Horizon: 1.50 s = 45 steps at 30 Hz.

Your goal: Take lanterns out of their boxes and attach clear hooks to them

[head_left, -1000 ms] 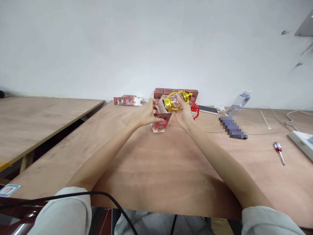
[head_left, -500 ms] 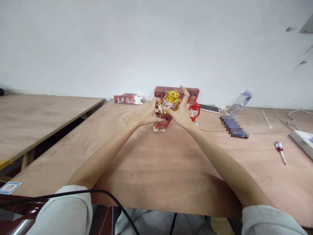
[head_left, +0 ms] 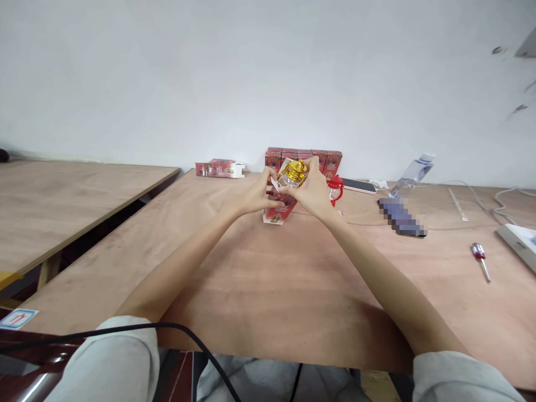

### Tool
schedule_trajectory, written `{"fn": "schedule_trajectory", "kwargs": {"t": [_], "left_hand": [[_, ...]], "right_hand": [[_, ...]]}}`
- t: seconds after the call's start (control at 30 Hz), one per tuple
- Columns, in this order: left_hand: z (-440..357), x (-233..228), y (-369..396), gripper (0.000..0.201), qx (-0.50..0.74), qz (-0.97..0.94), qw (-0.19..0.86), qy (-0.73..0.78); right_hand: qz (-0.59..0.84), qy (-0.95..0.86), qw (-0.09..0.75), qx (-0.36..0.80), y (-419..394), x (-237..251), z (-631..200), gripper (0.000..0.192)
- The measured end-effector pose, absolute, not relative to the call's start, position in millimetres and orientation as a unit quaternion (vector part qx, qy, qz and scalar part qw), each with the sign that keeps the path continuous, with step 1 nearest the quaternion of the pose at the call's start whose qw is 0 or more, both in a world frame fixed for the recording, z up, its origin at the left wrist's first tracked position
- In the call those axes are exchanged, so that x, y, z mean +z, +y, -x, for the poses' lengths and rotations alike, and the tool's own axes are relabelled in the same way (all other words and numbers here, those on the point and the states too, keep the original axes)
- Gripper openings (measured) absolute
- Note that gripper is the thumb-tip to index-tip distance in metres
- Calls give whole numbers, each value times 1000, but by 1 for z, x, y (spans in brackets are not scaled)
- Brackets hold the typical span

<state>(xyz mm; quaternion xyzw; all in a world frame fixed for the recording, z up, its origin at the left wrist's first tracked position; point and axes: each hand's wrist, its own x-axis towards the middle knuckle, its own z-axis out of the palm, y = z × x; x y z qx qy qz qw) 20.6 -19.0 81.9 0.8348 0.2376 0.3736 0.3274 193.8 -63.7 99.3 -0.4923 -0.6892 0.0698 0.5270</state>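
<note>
A gold lantern (head_left: 295, 172) with a clear body is partly inside the open top of a red printed box (head_left: 277, 212), tilted to the right. My left hand (head_left: 256, 195) grips the box's left side, thumb and fingers bent around it near a white flap. The lantern's right side lies in the grip of my right hand (head_left: 310, 188), which covers part of it. Just right of that hand stands a red lantern (head_left: 336, 188), partly hidden by it. The lower part of the gold lantern is out of sight in the box.
Several red boxes (head_left: 333, 160) stand in a row by the wall. Another red box (head_left: 220, 168) lies on its side at the left. To the right are a clear bottle (head_left: 414, 172), a dark phone (head_left: 401, 216), a white-edged phone (head_left: 359, 186), a screwdriver (head_left: 480, 259) and white cables.
The gold lantern has sunk slightly lower into the box and tilted more. My right hand has come down, its raised index finger now bent onto the lantern. My left hand stays in place.
</note>
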Motion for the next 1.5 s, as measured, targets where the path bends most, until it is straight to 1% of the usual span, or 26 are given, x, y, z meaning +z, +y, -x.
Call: {"fn": "schedule_trajectory", "kwargs": {"t": [0.23,0.4,0.73,0.8,0.9,1.03,1.2,1.33,1.43,1.5], "left_hand": [[-20,84,-20,49,366,-848,296,244],[-20,84,-19,47,354,-856,275,258],[-20,88,-23,42,351,-860,261,261],[-19,87,-22,46,342,-860,274,263],[-17,85,-20,60,347,-852,289,265],[-16,84,-18,72,344,-853,294,261],[-15,87,-18,82,331,-860,290,258],[-16,90,-20,82,320,-875,273,240],[-16,94,-20,77,315,-890,235,233],[-15,97,-21,75,325,-894,202,235]], "right_hand": [[517,-698,491,56,-62,98,-198,56],[497,-714,490,53,-58,99,-202,56],[513,-732,447,38,-59,107,-205,54],[508,-740,440,35,-59,107,-205,54],[496,-755,429,32,-59,104,-206,51],[464,-764,447,38,-56,98,-206,44],[449,-771,449,43,-54,95,-205,24],[446,-795,409,56,-54,97,-205,19],[453,-801,387,63,-54,100,-206,19],[459,-805,372,47,-54,102,-205,21]]}}
